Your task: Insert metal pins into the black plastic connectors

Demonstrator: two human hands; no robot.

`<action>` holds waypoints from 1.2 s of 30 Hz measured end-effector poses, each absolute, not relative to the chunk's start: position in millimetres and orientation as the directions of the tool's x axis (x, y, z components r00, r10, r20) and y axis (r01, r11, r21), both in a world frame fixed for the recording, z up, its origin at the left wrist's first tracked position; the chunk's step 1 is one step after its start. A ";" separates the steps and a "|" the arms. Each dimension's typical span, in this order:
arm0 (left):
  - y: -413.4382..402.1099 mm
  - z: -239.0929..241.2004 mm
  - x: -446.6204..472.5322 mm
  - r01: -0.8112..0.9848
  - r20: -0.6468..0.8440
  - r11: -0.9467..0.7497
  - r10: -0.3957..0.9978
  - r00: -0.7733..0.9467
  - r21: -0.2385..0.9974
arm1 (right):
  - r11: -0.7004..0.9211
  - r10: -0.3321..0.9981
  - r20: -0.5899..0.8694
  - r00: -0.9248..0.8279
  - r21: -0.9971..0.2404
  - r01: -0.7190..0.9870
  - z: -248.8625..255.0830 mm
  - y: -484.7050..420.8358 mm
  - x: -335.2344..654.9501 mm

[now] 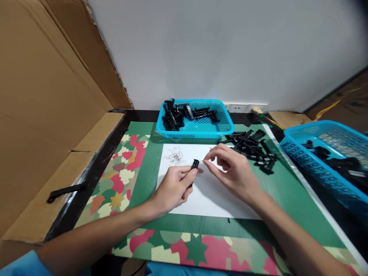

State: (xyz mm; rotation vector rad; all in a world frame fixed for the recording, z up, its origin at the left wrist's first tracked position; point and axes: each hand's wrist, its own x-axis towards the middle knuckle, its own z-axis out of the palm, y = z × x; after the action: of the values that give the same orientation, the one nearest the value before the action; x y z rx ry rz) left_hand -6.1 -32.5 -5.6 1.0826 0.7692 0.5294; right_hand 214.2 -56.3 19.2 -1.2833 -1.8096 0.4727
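My left hand [178, 186] grips a small black plastic part [195, 164] upright over a white sheet of paper [224, 203]. Just to the right of the part's top, my right hand [230, 168] pinches a tiny thin piece [201, 161], too small to name. Its tip reaches close to the black part; whether they touch I cannot tell. A small heap of fine, brownish wire-like pieces [175, 156] lies on the paper's upper left. Beyond my right hand, a pile of black plastic parts [250, 145] is spread on the green mat [143, 180].
A blue basket [195, 135] holding black parts stands at the back by the wall. Another blue basket [324, 172] with dark items is at the right. Cardboard [43, 115] walls off the left side, with a black handle-like piece [66, 191] near it. Wall sockets [238, 108] sit behind.
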 end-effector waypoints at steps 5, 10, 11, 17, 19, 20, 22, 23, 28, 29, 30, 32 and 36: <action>-33.6 -8.7 -5.1 0.024 -0.293 0.350 0.742 0.603 0.937 | 0.437 0.888 0.425 -0.175 -0.663 0.608 16.9 -55.7 211.5; -32.6 -9.1 -5.3 0.050 -0.286 0.322 0.745 0.603 0.945 | 0.438 0.867 0.478 -0.138 -0.601 0.668 9.7 -56.5 206.4; -32.3 -9.2 -5.4 0.052 -0.281 0.314 0.747 0.602 0.948 | 0.436 0.865 0.485 -0.130 -0.595 0.676 8.0 -56.9 205.6; -30.7 -10.3 -5.9 0.063 -0.234 0.248 0.757 0.610 0.967 | 0.440 0.837 0.538 -0.098 -0.555 0.706 0.6 -57.6 200.1; -30.6 -10.4 -6.0 0.064 -0.228 0.239 0.763 0.605 0.969 | 0.446 0.823 0.561 -0.090 -0.541 0.713 -0.3 -57.3 197.6; -30.6 -10.2 -5.9 0.063 -0.225 0.236 0.765 0.604 0.970 | 0.449 0.815 0.573 -0.085 -0.531 0.719 -0.7 -57.3 196.5; -30.7 -9.8 -5.8 0.064 -0.219 0.227 0.766 0.605 0.972 | 0.454 0.797 0.600 -0.075 -0.512 0.729 -1.6 -57.6 194.5; -30.8 -9.4 -5.8 0.063 -0.214 0.222 0.764 0.609 0.973 | 0.456 0.789 0.610 -0.070 -0.506 0.733 -2.2 -57.9 193.8; -32.6 -6.8 -4.9 0.056 -0.199 0.211 0.755 0.625 0.976 | 0.426 0.823 0.563 -0.083 -0.514 0.745 -6.9 -59.8 191.8; -33.1 -6.5 -4.7 0.061 -0.200 0.208 0.758 0.621 0.976 | 0.418 0.830 0.552 -0.083 -0.517 0.747 -8.2 -59.9 191.4; -33.5 -6.5 -4.5 0.065 -0.202 0.206 0.760 0.618 0.976 | 0.414 0.833 0.547 -0.082 -0.519 0.748 -9.6 -60.0 191.0; -33.9 -7.4 -4.5 0.073 -0.207 0.207 0.762 0.614 0.976 | 0.409 0.835 0.546 -0.073 -0.525 0.746 -12.1 -60.0 189.8; -32.5 -10.8 -5.2 0.085 -0.237 0.236 0.754 0.613 0.968 | 0.419 0.844 0.531 -0.077 -0.562 0.713 -11.4 -59.3 188.3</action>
State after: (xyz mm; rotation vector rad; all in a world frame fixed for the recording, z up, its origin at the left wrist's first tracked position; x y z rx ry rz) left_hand -5.2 -32.5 -10.8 1.2712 0.8223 0.5378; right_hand 188.3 -59.3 -11.4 -1.3364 -1.8283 0.1952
